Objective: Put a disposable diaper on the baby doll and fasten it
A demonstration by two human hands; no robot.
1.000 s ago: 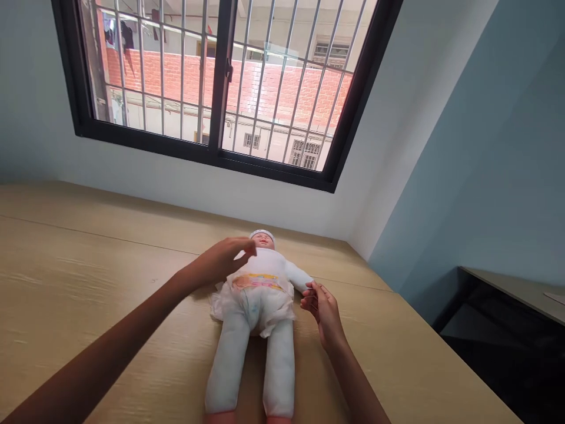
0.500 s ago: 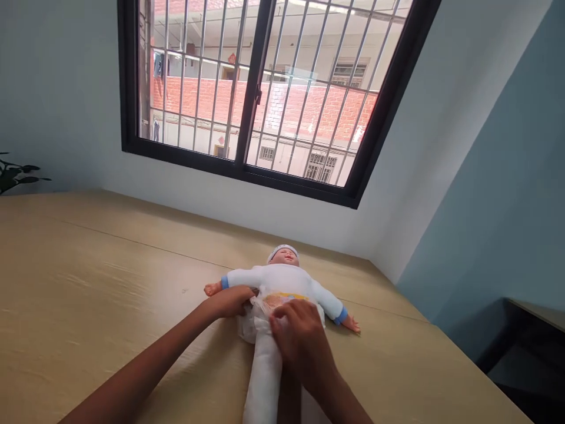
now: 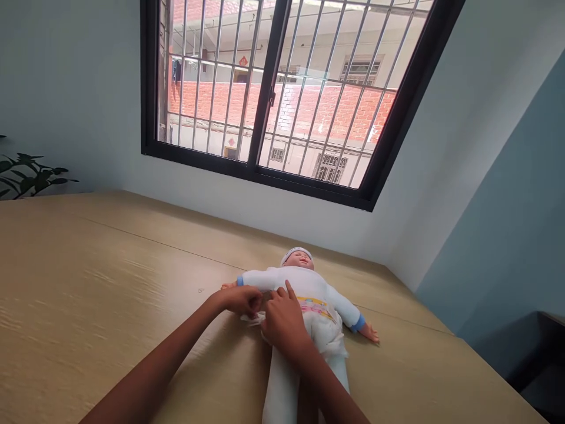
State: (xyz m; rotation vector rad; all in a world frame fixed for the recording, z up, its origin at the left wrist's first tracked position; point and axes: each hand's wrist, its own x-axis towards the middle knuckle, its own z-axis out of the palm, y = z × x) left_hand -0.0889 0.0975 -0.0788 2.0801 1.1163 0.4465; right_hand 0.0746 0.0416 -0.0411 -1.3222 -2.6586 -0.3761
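Note:
A baby doll lies on its back on the table, arms spread, in a white top with blue cuffs, white leggings and a white cap. Around its hips is a white diaper with a yellow and pink printed waistband. At the doll's hip on the left side of the picture, my left hand is closed, its curled fingers at the diaper's loose side edge. My right hand lies over the front of that same hip. Its fingers are bent onto the diaper with one finger raised, and the palm hides part of the waistband.
The wide wooden table reaches back to the wall beneath a barred window. A leafy plant stands at the far left. Beyond the table's right edge is a dark piece of furniture.
My right hand has moved from the diaper's front to its side, close to my left hand, uncovering more printed waistband. My left hand stays at that hip. The view has shifted slightly.

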